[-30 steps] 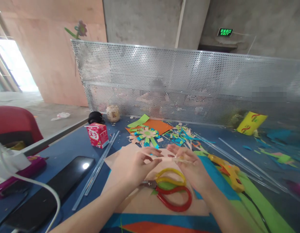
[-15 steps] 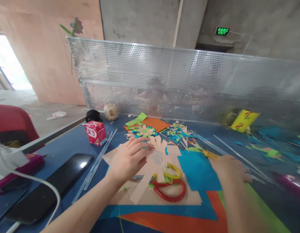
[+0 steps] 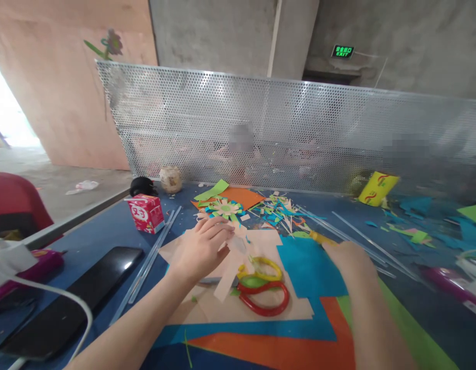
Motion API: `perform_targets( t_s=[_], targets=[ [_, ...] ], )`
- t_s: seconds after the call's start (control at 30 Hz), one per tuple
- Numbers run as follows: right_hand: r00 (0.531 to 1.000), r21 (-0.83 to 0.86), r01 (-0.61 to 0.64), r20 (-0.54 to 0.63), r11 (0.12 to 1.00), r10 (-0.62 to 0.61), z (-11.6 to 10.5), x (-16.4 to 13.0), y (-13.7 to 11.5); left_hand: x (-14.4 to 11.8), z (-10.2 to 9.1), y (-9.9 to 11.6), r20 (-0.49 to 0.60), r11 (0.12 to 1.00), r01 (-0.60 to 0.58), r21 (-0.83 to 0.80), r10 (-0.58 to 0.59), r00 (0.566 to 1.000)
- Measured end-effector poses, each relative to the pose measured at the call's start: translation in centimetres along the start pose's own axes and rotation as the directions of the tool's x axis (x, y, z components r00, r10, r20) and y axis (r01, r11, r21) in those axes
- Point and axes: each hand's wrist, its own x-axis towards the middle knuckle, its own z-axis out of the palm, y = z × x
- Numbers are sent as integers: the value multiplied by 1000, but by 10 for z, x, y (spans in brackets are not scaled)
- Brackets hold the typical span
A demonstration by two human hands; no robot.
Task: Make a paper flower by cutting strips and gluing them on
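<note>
My left hand (image 3: 205, 249) is closed, its fingers bent over a pale peach paper piece cut into strips (image 3: 227, 280); much of that piece is hidden behind the fingers. Beneath it lie larger pale paper sheets (image 3: 269, 303). Scissors with red and yellow handles (image 3: 263, 288) rest on these sheets, their blades partly covered. Over the blue paper (image 3: 311, 267), my right hand (image 3: 349, 259) is wrapped round a slim yellow tool (image 3: 321, 238), whose tip points left; its exact kind is not clear. A layered paper flower (image 3: 225, 208) lies beyond my left hand.
Clear glue sticks (image 3: 149, 264) lie left of the paper, beside a black phone (image 3: 74, 300) and a red drink carton (image 3: 145, 213). Paper scraps (image 3: 282, 210) are scattered farther back. A perforated metal screen (image 3: 222, 113) borders the far edge. A yellow packet (image 3: 378, 189) stands at right.
The cut petals by my left hand, spread out flat before, are now mostly hidden behind its fingers. My right hand has shifted slightly left with the yellow tool. The whole view has shifted a little.
</note>
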Motion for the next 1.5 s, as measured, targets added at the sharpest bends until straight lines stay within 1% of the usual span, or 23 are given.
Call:
perform_targets(
  t_s=[0.07,0.1,0.13,0.17,0.2,0.23,0.27,0.3,0.33,0.37,0.4,0.43,0.47,0.5,0.53,0.57,0.6,0.77,0.93,1.17,1.4,1.5],
  targets=[
    [999,14,52,-2,999,-52,-5,-4,-5,-1,2,-2,34,1000,11,11,-12,999],
    [996,27,81,-32,996,-80,-7,-8,-9,-1,4,-3,41,1000,20,15,-20,999],
    [988,49,127,-90,991,-122,-8,-13,-13,-2,5,-4,42,999,28,17,-29,999],
    [968,74,191,-179,979,-175,-9,-18,-18,-2,6,-6,38,999,35,18,-36,999],
    [923,93,279,-302,956,-240,-8,-24,-23,-3,6,-7,30,999,40,19,-40,999],
    [846,100,390,-432,916,-313,-7,-31,-29,-3,7,-8,21,999,41,20,-41,999],
    [743,84,500,-552,862,-377,-5,-38,-34,-4,7,-10,13,999,41,22,-41,999],
    [624,48,605,-648,795,-436,-2,-45,-39,-4,7,-11,6,999,42,26,-42,999],
    [503,-9,697,-707,717,-497,1,-51,-43,-5,7,-12,3,999,45,30,-45,999],
    [394,-72,764,-736,642,-551,3,-56,-47,-5,7,-13,2,998,47,33,-47,999],
    [299,-135,809,-744,572,-597,6,-61,-50,-5,7,-13,7,998,48,35,-49,999],
    [222,-191,837,-738,512,-637,7,-65,-52,-6,7,-14,12,998,50,34,-50,999],
    [163,-238,853,-724,465,-670,9,-67,-53,-6,7,-14,16,998,53,32,-53,998],
    [120,-276,861,-707,428,-697,10,-69,-54,-6,7,-14,17,998,57,28,-58,998],
    [90,-303,865,-691,400,-717,10,-71,-54,-5,8,-13,15,998,60,24,-61,998],
    [72,-320,867,-678,383,-731,10,-71,-54,-5,8,-13,11,998,62,21,-63,998],
    [64,-327,868,-672,374,-738,9,-72,-54,-5,8,-13,9,998,64,19,-65,998],
    [79,-325,865,-664,382,-743,6,-73,-51,-5,10,-13,18,997,74,20,-74,997],
    [55,-355,865,-634,354,-771,8,-73,-51,-5,10,-14,-4,998,68,8,-68,998],
    [84,-340,872,-604,351,-792,10,-74,-52,-4,10,-13,-14,998,56,0,-56,998],
    [84,-339,871,-609,355,-789,10,-73,-51,-5,10,-13,-12,998,60,5,-60,998],
    [76,-352,868,-602,349,-795,10,-73,-51,-5,10,-14,-6,998,60,7,-60,998]
  ],
)
